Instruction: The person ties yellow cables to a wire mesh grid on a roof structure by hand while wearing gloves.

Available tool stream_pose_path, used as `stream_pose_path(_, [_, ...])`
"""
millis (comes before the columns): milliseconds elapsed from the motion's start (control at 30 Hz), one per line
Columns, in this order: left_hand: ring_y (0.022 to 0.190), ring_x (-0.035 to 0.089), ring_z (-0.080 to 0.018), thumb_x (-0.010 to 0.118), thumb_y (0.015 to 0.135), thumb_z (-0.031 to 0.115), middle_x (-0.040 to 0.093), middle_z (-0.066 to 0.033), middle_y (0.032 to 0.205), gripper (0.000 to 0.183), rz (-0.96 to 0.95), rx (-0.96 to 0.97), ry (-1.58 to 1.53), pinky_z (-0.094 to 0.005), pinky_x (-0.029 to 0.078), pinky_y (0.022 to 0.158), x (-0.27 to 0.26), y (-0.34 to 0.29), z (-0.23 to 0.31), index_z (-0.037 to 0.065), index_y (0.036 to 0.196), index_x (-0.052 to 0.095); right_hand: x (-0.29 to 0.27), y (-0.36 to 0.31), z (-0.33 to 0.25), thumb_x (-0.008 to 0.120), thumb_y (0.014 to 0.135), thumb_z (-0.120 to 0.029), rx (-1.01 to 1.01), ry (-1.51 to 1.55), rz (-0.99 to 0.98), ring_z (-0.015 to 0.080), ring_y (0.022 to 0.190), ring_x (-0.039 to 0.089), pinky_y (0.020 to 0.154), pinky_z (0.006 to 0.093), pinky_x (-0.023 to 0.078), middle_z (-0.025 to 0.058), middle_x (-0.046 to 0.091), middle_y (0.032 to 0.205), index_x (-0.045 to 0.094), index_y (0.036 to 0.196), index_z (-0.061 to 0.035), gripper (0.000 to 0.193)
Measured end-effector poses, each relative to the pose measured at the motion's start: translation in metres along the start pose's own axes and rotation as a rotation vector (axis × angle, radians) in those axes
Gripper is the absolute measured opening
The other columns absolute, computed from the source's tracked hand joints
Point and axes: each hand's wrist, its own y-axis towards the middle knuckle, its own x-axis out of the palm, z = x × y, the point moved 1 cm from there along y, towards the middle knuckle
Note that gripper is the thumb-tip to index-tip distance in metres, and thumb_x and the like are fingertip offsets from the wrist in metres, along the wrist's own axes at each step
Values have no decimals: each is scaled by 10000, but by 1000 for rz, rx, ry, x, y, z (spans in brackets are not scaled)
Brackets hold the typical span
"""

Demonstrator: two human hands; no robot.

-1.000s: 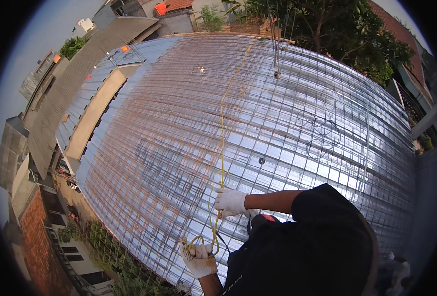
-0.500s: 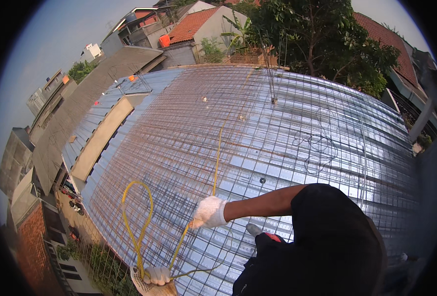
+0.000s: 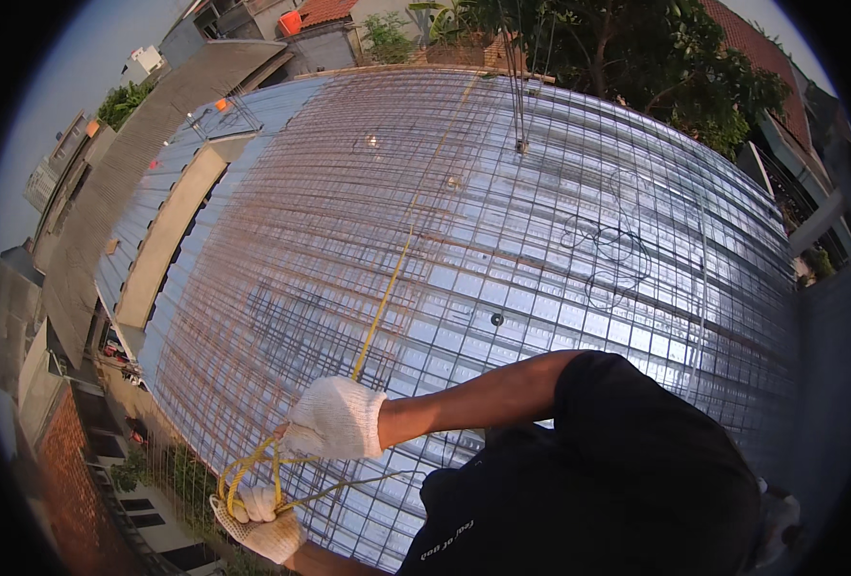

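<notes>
A yellow rope runs from the far edge of the rebar mesh toward me. My right hand, in a white knit glove, is closed on it at the lower middle. Just below and to the left, my left hand, in a white glove with dotted palm, grips gathered loops of the same rope. The loops bunch between the two hands, close together. A slack tail of rope trails right from my left hand over the mesh.
Under the mesh lies shiny corrugated metal decking. Loose wire coils rest on the right side. Upright bars rise at the far edge. A long opening with a pale edge is at left, and the deck drops off toward houses there.
My right hand has moved left and down to my left hand, drawing rope with it. The large standing loop has been gathered into the left hand. The view has tilted downward.
</notes>
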Motion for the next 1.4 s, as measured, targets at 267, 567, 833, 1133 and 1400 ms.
stream_pose_path(267, [607, 361, -146, 562, 1068, 274, 338, -7, 658, 377, 45, -116, -387, -305, 389, 608, -11, 68, -41, 115, 751, 436, 29, 20, 118, 771, 906, -403, 299, -7, -233, 357, 1056, 723, 903, 448, 576, 177, 752, 1071, 725, 1200, -66, 449])
stream_pose_path(567, [616, 393, -135, 515, 1102, 340, 389, 4, 684, 367, -72, -175, -101, -298, 416, 638, 27, 220, -84, 134, 799, 534, 28, 47, 224, 701, 908, -279, 771, 540, -479, 211, 853, 729, 815, 355, 575, 66, 779, 904, 788, 1080, -57, 293])
stream_pose_path(833, [1233, 673, -248, 690, 1023, 242, 656, -129, 1413, 505, -557, -698, 966, -351, 545, 1034, -23, 276, -195, -52, 1417, 576, -54, 148, 175, 597, 1006, -205, 679, 105, -153, 266, 856, 745, 796, 414, 587, 139, 739, 952, 698, 1191, -37, 270])
stream_pose_path(1133, [1173, 699, -332, 632, 1059, 331, 732, -170, 1252, 468, -827, -654, 1033, -426, 525, 1067, -69, 437, -230, -26, 1362, 631, -63, 357, 311, 706, 959, -206, 527, 172, -25, 160, 902, 630, 816, 321, 535, 68, 678, 999, 686, 1193, -22, 298])
stream_pose_path(1400, [1096, 663, -176, 701, 1028, 240, 718, -101, 1165, 362, -404, -726, 1190, -312, 507, 974, 17, 557, -314, -18, 1279, 662, -134, 533, 418, 674, 992, -211, 316, 640, 48, 121, 877, 616, 742, 299, 529, 66, 656, 980, 667, 1237, -4, 320])
